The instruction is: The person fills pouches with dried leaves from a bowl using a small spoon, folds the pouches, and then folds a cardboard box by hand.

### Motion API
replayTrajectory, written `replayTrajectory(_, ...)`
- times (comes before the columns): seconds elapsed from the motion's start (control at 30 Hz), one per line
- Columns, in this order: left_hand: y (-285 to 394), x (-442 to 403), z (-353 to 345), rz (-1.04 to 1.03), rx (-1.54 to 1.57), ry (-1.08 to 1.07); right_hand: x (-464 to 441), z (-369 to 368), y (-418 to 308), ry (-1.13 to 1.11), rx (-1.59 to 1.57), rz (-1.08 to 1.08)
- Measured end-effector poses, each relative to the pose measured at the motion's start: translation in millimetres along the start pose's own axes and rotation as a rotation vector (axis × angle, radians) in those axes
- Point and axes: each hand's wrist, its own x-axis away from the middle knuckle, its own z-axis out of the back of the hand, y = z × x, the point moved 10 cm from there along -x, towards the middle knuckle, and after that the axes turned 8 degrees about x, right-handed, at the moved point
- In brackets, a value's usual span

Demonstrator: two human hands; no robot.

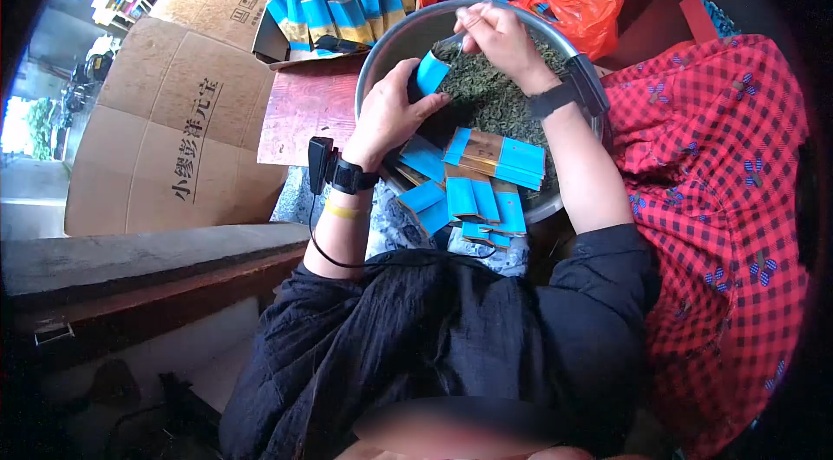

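Note:
My left hand [390, 108] is closed around a small blue paper packet [432, 72], held upright over the left side of a large metal basin [371, 61]. Inside the basin lies a heap of dried, shredded green herb [499, 104]. Above that heap is my right hand [501, 36], its fingers curled together near the packet's top; whatever they may pinch is too small to make out. Flat blue-and-brown paper packets [496, 156] lie in overlapping stacks at the basin's near side, below both hands.
Many upright blue-and-gold packets [347, 13] fill a box behind the basin's left side. An orange plastic bag [599, 4] with dark packets stands behind right. Cardboard [173, 113] and a reddish board [308, 108] are left. Red checked cloth [711, 156] drapes at right.

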Motion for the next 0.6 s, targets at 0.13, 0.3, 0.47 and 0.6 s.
replayTrajectory(0.13,0.5,2.3,4.6,-0.055,-0.004,0.047,-5.3,33.6,8.2,0.133,0.045,-0.077)
replayTrajectory(0.3,-0.8,2.1,7.8,-0.111,0.096,0.093,9.2,16.7,10.6,-0.198,0.555,-0.036)
replayTrajectory(0.47,2.7,4.9,12.1,-0.218,0.07,0.157,14.7,-13.4,-60.3,-0.204,0.381,0.405)
replayTrajectory(0.6,0.8,8.0,12.4,-0.196,0.128,0.124,20.3,-36.1,-52.3,-0.283,0.334,0.35)
